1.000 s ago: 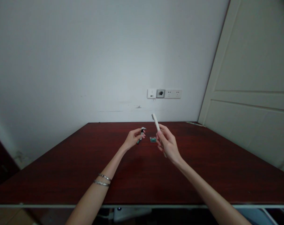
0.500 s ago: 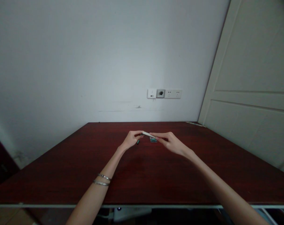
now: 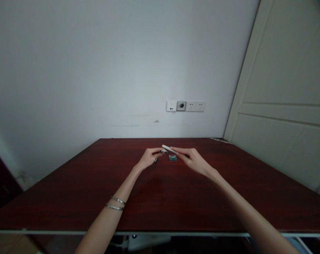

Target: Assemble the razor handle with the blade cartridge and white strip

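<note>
My left hand (image 3: 148, 157) pinches a small silver-and-dark piece (image 3: 163, 151) between thumb and fingers; its kind is too small to make out. A slim white stick-like object (image 3: 168, 148) sits in the pinched fingers of my right hand (image 3: 191, 157), its free end slanting up and left above the small piece. Beneath the hands, a small clear case with green contents (image 3: 173, 158) lies on the table. A short dark-green object (image 3: 155, 160) rests just below my left fingers, partly covered by them.
The dark red wooden table (image 3: 160, 201) reaches back to a white wall bearing a row of sockets (image 3: 185, 106). A pale panelled door (image 3: 287, 106) stands at the right. A thin strip (image 3: 220, 140) lies at the far right corner.
The white stick has moved up and away from my left fingers, uncovering the small silver-and-dark piece in them. The case and the dark-green object stay in place.
</note>
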A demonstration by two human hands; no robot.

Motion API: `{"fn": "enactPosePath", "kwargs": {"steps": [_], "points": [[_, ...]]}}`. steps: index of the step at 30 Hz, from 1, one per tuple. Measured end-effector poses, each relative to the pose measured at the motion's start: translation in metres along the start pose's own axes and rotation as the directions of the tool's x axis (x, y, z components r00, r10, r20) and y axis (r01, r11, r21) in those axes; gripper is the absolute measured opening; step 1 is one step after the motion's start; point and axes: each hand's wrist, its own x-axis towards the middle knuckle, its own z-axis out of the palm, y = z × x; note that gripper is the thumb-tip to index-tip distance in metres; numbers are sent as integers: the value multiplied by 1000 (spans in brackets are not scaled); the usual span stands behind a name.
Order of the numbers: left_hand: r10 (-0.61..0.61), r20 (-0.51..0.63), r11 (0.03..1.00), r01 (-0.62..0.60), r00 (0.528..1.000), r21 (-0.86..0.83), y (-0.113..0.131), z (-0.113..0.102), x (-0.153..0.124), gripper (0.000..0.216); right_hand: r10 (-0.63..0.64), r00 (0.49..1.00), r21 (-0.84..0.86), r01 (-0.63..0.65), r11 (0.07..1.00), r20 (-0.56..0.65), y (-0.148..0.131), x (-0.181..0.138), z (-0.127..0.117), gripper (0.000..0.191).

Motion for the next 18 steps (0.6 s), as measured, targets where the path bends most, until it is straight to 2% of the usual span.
{"fn": "enactPosePath", "kwargs": {"steps": [4,8,12,16,18], "points": [[15,8,999,-16,1000,49,1,0,1,23,18,993,-21,-15,1000,118,-1,-1,2,37],[0,0,1000,0,1000,18,1,1,1,23,67,998,36,-67,997,11,0,-1,2,37],[12,-15,1000,-12,1000,19,0,2,1,23,61,993,98,-71,993,104,0,-3,0,36],[-1,-2,1000,1,1000,-8,1,3,0,22,99,995,139,-100,985,12,-1,-4,-2,37],[3,-1,1000,-3,1000,-16,1,4,0,23,98,993,139,-106,985,59,0,-6,-1,37]]}}
